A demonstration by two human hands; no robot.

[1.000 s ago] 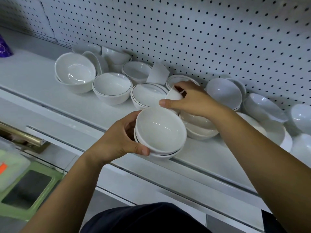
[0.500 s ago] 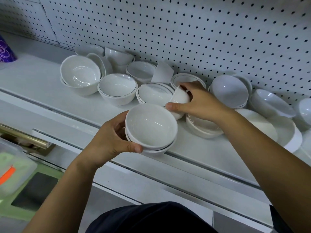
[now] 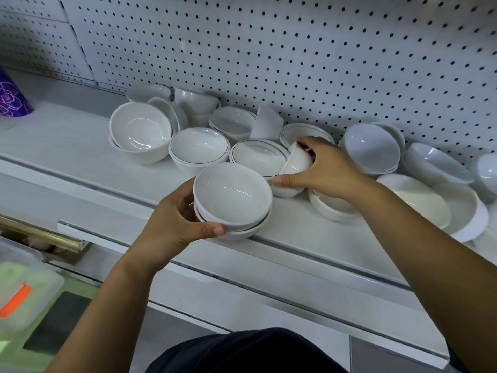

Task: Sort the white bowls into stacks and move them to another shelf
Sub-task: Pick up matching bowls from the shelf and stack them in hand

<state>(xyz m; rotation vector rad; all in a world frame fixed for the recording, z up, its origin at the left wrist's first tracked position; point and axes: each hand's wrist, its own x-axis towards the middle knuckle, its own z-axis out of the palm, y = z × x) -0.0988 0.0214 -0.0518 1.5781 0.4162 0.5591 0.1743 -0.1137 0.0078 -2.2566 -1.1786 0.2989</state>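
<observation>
Fingers (image 3: 291, 181) of the right hand (image 3: 326, 170) pinched a small white bowl (image 3: 295, 164), tilted on its side among the loose bowls on the shelf (image 3: 67, 146), while the left hand (image 3: 174, 224) cupped a short stack of bowls (image 3: 232, 200) over the shelf's front edge. That tilted bowl looked likely to slip and knock the dark-rimmed bowl (image 3: 258, 156) beside it. Judged from its place, the one-handed stack could tip off the edge.

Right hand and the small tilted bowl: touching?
Touching. The head view shows the right hand wrapped around the small tilted bowl, thumb below, fingers over its rim.
</observation>
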